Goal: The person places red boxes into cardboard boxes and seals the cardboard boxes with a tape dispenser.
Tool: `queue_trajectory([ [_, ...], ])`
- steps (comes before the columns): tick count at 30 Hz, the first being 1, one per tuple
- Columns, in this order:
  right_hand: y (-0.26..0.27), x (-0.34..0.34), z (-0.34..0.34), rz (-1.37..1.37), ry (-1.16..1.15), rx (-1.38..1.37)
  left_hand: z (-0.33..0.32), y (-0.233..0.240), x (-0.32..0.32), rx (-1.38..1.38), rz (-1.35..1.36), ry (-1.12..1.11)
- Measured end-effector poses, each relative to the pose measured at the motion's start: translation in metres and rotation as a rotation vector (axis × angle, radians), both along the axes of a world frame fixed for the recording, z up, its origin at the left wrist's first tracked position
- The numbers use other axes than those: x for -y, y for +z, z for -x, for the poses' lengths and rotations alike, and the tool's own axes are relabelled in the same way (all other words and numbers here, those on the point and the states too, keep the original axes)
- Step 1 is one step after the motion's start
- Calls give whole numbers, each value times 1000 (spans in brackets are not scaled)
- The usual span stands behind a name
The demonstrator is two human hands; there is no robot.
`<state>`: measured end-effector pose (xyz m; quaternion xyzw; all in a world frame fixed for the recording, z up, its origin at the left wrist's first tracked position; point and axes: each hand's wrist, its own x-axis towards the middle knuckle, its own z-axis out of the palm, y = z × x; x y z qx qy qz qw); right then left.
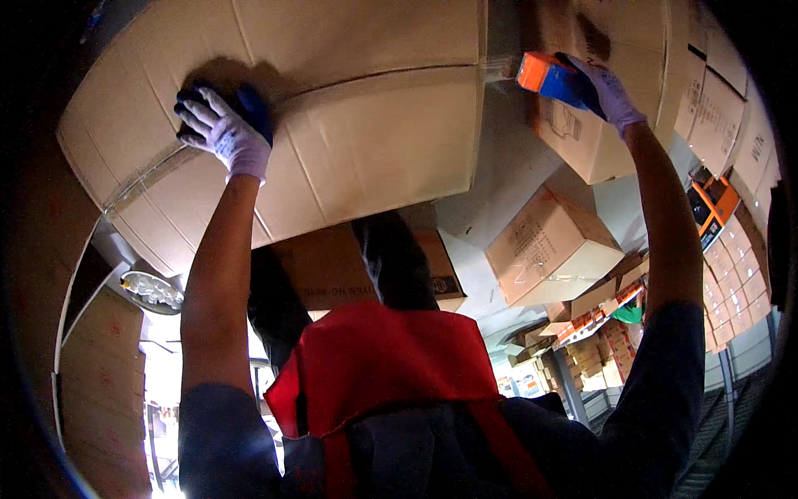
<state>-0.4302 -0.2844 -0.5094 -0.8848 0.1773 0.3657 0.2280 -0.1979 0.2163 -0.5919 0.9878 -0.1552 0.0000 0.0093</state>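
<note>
My left hand (227, 134), in a white knit glove with dark blue coating, lies on a large cardboard box (374, 137). Its fingers are spread over the box and hold nothing. A seam between flaps runs across this box, beside the hand. At the upper right, my right hand (601, 90) wears a matching glove and grips a small orange-and-blue box (552, 78). The fingers partly hide that small box. Just below it stands another cardboard box (573, 137) with a printed drawing on its side; I cannot tell whether they touch.
A closed carton (548, 246) with printing sits on the grey floor (464, 249). Another carton (336, 262) lies behind my legs. Stacked boxes (739, 274) line the right side, near an orange-and-black object (714, 203). Tall cartons (103, 387) stand at left. A green-clad person (628, 313) is partly visible.
</note>
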Motion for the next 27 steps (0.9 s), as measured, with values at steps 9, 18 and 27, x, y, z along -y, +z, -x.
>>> queue_trajectory([
  [9, -38, -79, -34, 260, 31, -18, -3, -4, 4, 2, 30, -20],
  [18, -71, -126, -6, -61, -1430, 211, 8, 3, 16, -359, 555, 108],
  [27, 55, -304, -62, 231, -731, 1005, -22, 66, -30, -463, 586, 117],
])
